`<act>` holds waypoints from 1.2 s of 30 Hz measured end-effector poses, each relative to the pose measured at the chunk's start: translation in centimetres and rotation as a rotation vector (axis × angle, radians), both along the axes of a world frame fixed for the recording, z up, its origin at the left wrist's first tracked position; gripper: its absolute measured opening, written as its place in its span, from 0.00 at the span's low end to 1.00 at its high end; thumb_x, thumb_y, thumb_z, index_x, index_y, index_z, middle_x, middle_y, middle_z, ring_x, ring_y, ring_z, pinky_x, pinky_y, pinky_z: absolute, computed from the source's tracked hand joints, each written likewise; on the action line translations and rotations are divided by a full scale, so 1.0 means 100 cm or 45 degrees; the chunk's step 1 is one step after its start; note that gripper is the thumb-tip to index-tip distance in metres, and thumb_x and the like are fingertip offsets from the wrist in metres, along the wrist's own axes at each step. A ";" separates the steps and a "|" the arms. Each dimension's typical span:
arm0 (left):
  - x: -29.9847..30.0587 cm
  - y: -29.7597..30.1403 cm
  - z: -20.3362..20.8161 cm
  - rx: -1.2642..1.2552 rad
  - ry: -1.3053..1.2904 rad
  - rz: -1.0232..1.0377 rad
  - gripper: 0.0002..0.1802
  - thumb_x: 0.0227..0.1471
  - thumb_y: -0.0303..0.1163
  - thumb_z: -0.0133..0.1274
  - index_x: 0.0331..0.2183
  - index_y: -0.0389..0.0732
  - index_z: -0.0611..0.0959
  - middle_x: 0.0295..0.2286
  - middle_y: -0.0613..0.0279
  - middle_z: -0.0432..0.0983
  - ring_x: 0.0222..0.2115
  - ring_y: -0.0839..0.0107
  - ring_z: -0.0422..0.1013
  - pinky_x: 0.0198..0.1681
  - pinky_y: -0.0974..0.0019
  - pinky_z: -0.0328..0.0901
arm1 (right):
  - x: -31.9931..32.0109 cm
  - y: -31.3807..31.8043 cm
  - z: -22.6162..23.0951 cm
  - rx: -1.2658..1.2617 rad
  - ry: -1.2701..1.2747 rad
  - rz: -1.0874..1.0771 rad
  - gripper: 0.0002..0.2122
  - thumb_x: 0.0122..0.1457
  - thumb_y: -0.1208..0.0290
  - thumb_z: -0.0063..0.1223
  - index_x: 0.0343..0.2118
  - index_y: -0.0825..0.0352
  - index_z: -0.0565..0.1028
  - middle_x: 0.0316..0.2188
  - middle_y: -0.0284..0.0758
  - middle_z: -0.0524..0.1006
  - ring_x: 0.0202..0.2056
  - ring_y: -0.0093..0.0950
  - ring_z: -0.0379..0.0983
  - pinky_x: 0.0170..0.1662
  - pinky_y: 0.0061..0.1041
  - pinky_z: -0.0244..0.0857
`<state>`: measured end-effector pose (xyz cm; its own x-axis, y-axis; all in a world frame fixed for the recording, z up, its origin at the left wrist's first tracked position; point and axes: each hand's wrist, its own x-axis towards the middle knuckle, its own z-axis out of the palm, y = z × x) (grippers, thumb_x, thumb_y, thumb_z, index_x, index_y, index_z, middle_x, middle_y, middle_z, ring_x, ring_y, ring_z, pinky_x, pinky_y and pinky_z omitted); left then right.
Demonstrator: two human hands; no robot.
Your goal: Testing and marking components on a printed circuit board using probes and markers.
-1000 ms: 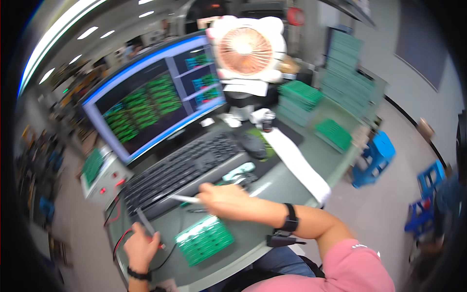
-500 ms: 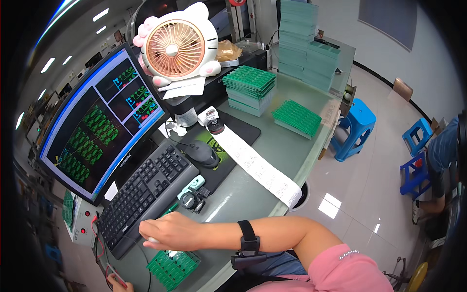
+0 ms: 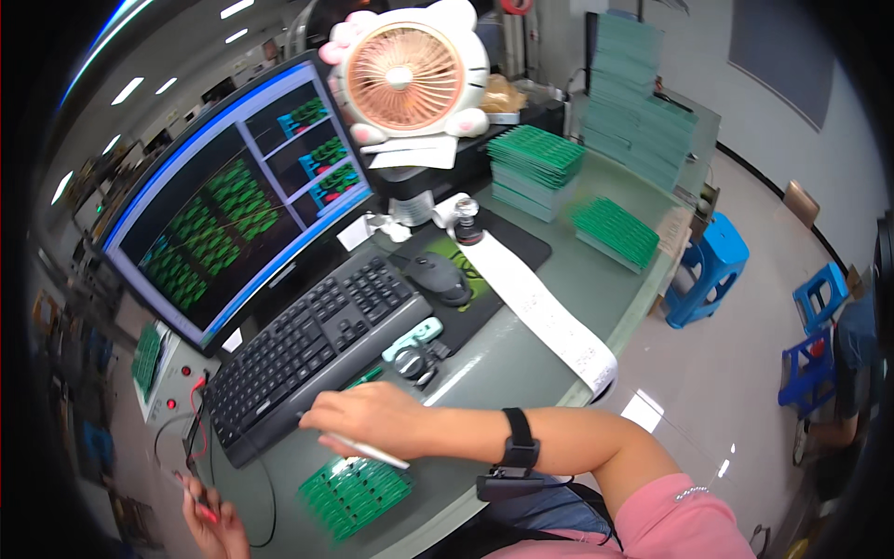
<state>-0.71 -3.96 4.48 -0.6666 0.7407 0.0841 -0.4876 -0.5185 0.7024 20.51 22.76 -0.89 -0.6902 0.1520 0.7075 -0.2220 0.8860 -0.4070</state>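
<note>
while left hand (image 3: 218, 529) grips red probe (image 3: 206, 513), right hand (image 3: 365, 418) pinches white stick (image 3: 374, 454) near green board (image 3: 354, 498).

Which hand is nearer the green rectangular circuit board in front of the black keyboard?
Right. The right hand is at the far edge of the board, holding a slim white stick; the left hand is farther off, to the board's left.

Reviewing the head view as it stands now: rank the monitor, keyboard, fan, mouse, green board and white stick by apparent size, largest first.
1. Monitor
2. Keyboard and fan: too close in area to rank
3. Green board
4. Mouse
5. White stick, partly covered by the right hand
</note>
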 end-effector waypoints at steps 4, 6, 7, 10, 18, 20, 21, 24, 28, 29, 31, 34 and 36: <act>-0.014 0.037 -0.006 0.267 0.011 -0.056 0.04 0.65 0.31 0.41 0.41 0.44 0.66 0.35 0.69 0.65 0.26 0.79 0.57 0.25 0.73 0.55 | 0.003 0.001 0.019 -0.198 0.116 0.082 0.11 0.54 0.71 0.58 0.41 0.63 0.74 0.35 0.34 0.75 0.32 0.32 0.76 0.34 0.27 0.71; -0.019 0.046 -0.012 0.304 0.058 -0.195 0.07 0.64 0.34 0.44 0.41 0.44 0.67 0.35 0.67 0.67 0.26 0.78 0.60 0.26 0.73 0.57 | 0.002 0.008 0.036 -0.313 0.152 0.024 0.10 0.57 0.71 0.57 0.40 0.65 0.73 0.34 0.33 0.76 0.33 0.29 0.76 0.38 0.25 0.70; -0.020 0.048 -0.016 0.319 0.139 -0.235 0.08 0.63 0.35 0.45 0.41 0.43 0.68 0.35 0.65 0.68 0.28 0.77 0.65 0.27 0.73 0.60 | 0.004 0.011 0.045 -0.527 0.067 -0.029 0.10 0.58 0.70 0.55 0.41 0.66 0.73 0.34 0.32 0.77 0.34 0.26 0.76 0.39 0.24 0.69; -0.021 0.044 -0.029 0.247 0.147 -0.278 0.09 0.63 0.37 0.46 0.39 0.43 0.69 0.36 0.60 0.70 0.30 0.74 0.70 0.28 0.71 0.65 | -0.001 0.045 0.067 -0.968 0.174 0.049 0.10 0.63 0.67 0.50 0.42 0.67 0.74 0.35 0.31 0.80 0.39 0.20 0.74 0.38 0.23 0.68; -0.040 0.042 -0.039 -0.044 0.236 -0.182 0.14 0.61 0.40 0.47 0.44 0.42 0.73 0.37 0.58 0.71 0.29 0.74 0.71 0.27 0.72 0.66 | -0.009 0.134 0.043 -0.115 -0.575 -0.691 0.08 0.63 0.65 0.47 0.35 0.63 0.73 0.22 0.33 0.81 0.30 0.38 0.79 0.34 0.38 0.68; -0.041 0.042 -0.039 -0.017 0.235 -0.181 0.14 0.61 0.39 0.47 0.45 0.41 0.73 0.37 0.57 0.72 0.30 0.74 0.72 0.27 0.72 0.66 | -0.010 0.137 0.032 -0.034 -0.509 -0.607 0.08 0.63 0.64 0.47 0.35 0.62 0.73 0.22 0.32 0.81 0.31 0.38 0.78 0.36 0.38 0.67; -0.041 0.043 -0.039 -0.011 0.229 -0.160 0.14 0.61 0.39 0.46 0.45 0.41 0.73 0.37 0.57 0.72 0.30 0.74 0.72 0.27 0.72 0.66 | -0.010 0.138 0.028 -0.022 -0.479 -0.568 0.08 0.62 0.64 0.47 0.34 0.62 0.73 0.22 0.31 0.81 0.32 0.38 0.78 0.37 0.38 0.66; -0.040 0.043 -0.040 -0.004 0.233 -0.135 0.14 0.61 0.38 0.46 0.44 0.41 0.73 0.37 0.57 0.72 0.30 0.73 0.73 0.27 0.72 0.67 | -0.012 0.140 0.024 0.090 -0.587 -0.575 0.08 0.63 0.62 0.46 0.34 0.61 0.73 0.23 0.31 0.81 0.33 0.36 0.77 0.42 0.36 0.62; -0.041 0.043 -0.040 -0.009 0.268 -0.122 0.15 0.61 0.39 0.46 0.44 0.40 0.73 0.36 0.57 0.73 0.30 0.74 0.73 0.29 0.73 0.67 | -0.016 0.151 0.027 0.069 -0.733 -0.652 0.09 0.63 0.61 0.45 0.34 0.60 0.73 0.24 0.29 0.81 0.36 0.35 0.76 0.42 0.36 0.59; -0.041 0.043 -0.039 -0.018 0.268 -0.130 0.15 0.61 0.39 0.46 0.44 0.40 0.73 0.36 0.57 0.73 0.30 0.74 0.73 0.29 0.73 0.67 | -0.019 0.156 0.029 -0.019 -0.756 -0.692 0.08 0.62 0.61 0.45 0.35 0.59 0.73 0.27 0.31 0.80 0.38 0.37 0.75 0.42 0.37 0.59; -0.040 0.044 -0.038 -0.077 0.367 -0.104 0.15 0.61 0.40 0.47 0.44 0.40 0.73 0.36 0.57 0.73 0.29 0.74 0.72 0.29 0.73 0.67 | -0.025 0.162 0.030 0.043 -0.634 -0.764 0.08 0.62 0.62 0.46 0.35 0.59 0.73 0.28 0.33 0.80 0.38 0.38 0.75 0.42 0.38 0.59; -0.036 0.044 -0.035 -0.125 0.413 -0.072 0.16 0.60 0.39 0.48 0.43 0.38 0.75 0.34 0.57 0.74 0.27 0.75 0.71 0.29 0.73 0.66 | -0.028 0.167 0.033 0.112 -0.574 -0.855 0.07 0.61 0.63 0.47 0.34 0.60 0.73 0.32 0.39 0.79 0.40 0.40 0.75 0.42 0.41 0.59; -0.034 0.044 -0.034 -0.127 0.424 -0.081 0.16 0.60 0.39 0.48 0.43 0.38 0.74 0.34 0.57 0.74 0.27 0.76 0.71 0.29 0.73 0.65 | -0.025 0.164 0.034 0.120 -0.638 -0.882 0.07 0.61 0.64 0.48 0.33 0.60 0.73 0.30 0.37 0.80 0.39 0.39 0.75 0.42 0.42 0.60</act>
